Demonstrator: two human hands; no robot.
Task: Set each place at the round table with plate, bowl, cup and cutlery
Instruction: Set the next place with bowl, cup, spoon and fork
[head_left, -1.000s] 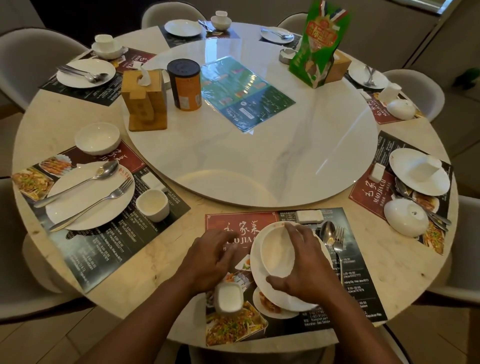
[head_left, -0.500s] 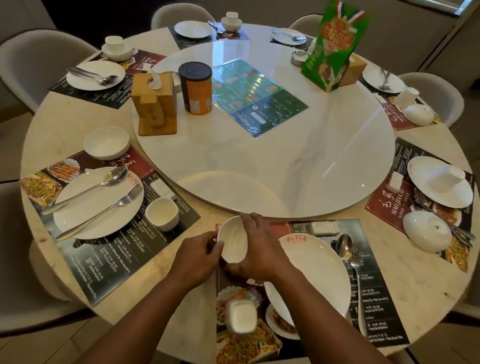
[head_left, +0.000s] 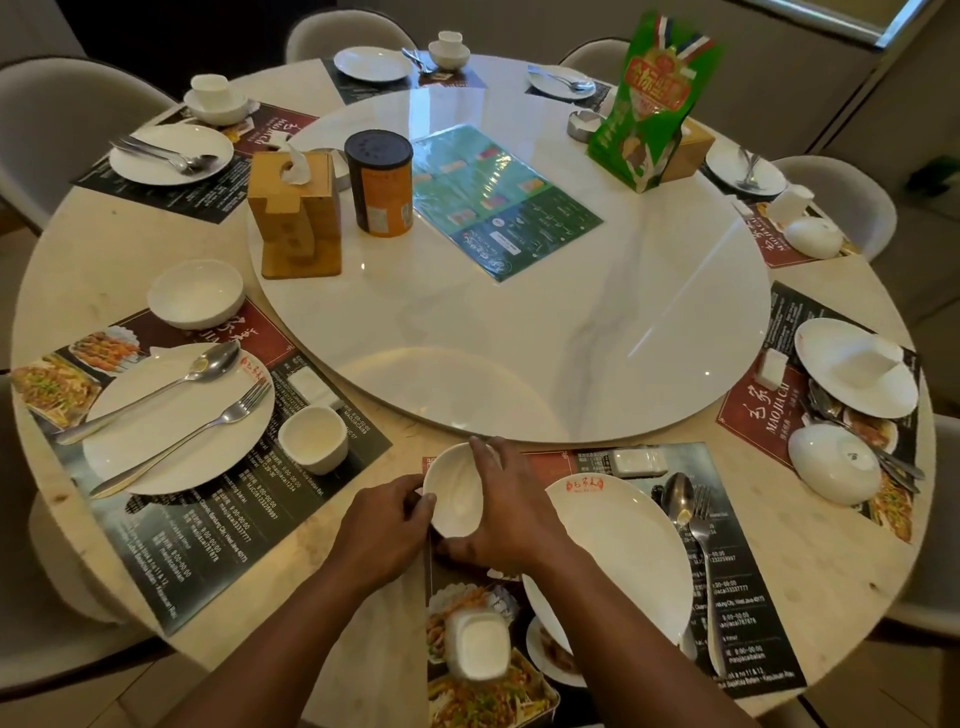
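White china is chipping easily, the first onlooker is saying, so the person is doing right by bringing the bowl (head_left: 454, 491) in level and slowly at the far left corner of the placemat (head_left: 727, 571). It is going just beside the plate (head_left: 618, 551), and it should be staying off that rim.

The second is answering: the place on the left is serving as the pattern, with its own bowl (head_left: 196, 293) sitting beyond the plate there. Is the near bowl already resting on the desk (head_left: 156, 249)?

That is not showing, the first is saying. It is looking slightly tipped toward the camera, so letting go should be waiting until the foot is sitting flat.

And the hands, the second is asking?

Both are grasping the bowl, the first is replying. The right hand (head_left: 511, 512) is arching over it, fingers spanning the far rim and thumb reaching round the near side. The left hand (head_left: 387, 525) is curling in from the other side, fingertips pinching the left rim. Neither is lying flat or loose.

The second is adding that the cup (head_left: 478, 644) is standing near the desk's front edge, well apart from the bowl, while the spoon (head_left: 678, 493) and fork (head_left: 701, 525) are lying right of the plate. The cup is probably needing a move next.
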